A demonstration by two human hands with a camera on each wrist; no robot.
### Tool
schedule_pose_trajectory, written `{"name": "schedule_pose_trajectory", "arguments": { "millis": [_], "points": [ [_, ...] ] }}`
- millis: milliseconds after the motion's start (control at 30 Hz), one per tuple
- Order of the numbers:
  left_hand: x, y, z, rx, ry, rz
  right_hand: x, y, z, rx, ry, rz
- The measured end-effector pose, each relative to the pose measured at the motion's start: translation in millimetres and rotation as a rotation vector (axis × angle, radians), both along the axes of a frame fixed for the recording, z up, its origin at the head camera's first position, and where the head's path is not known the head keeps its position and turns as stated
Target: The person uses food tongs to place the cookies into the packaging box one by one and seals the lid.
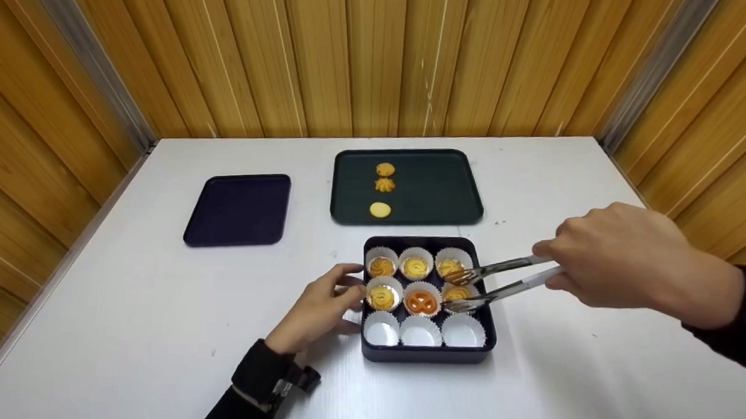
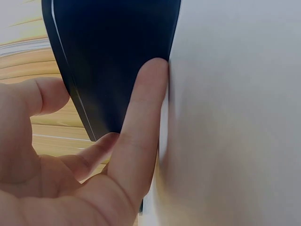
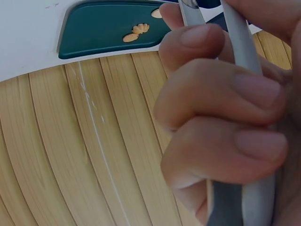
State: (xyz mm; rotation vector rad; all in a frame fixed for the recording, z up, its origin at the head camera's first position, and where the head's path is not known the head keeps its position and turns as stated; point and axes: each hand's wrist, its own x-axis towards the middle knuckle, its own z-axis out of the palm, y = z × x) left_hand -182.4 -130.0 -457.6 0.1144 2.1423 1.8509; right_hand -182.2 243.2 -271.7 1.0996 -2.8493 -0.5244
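Observation:
My right hand grips metal tongs by their handles; its curled fingers are close up in the right wrist view. The tongs' arms are spread, their tips over the right side of a dark box. Between the tips, a swirled cookie lies in the middle-right paper cup. My left hand touches the box's left wall, fingers fairly straight along it in the left wrist view. An orange pretzel-shaped cookie sits in the centre cup, yellow cookies around it. The front-row paper cups hold nothing.
Behind the box lies a dark green tray with two brown cookies and a pale round cookie. At its left is a bare dark purple tray. Wood-look panels stand around the white table.

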Motion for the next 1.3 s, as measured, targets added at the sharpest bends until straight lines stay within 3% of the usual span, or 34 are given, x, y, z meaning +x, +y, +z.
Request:
{"name": "schedule_pose_trajectory", "arguments": {
  "millis": [333, 533, 667, 867, 1067, 1300],
  "points": [
    [-1.1, 0.2, -1.3, 0.01, -0.015, 0.001, -6.1, 11, 13.2, -0.041, -0.045, -0.051],
    [-0.5, -0.4, -0.8, 0.008, -0.01, 0.001, -27.0, 12, 19.2, -0.129, -0.089, -0.106],
    [-0.1, -0.1, -0.8, 0.006, -0.006, 0.001, -46.2, 0, 1.9, -0.25, -0.108, -0.146],
    [-0.6, 0.4, 0.0, -0.002, -0.009, 0.004, -80.1, -24, -40.3, -0.394, -0.126, -0.252],
    [-0.4, 1.3, 0.2, 0.008, -0.015, 0.004, -109.9, -45, -73.3, -0.423, -0.144, -0.306],
    [-0.7, 0.9, 0.1, 0.009, -0.03, 0.01, -121.3, -61, -92.6, -0.408, -0.173, -0.322]
  ]
}}
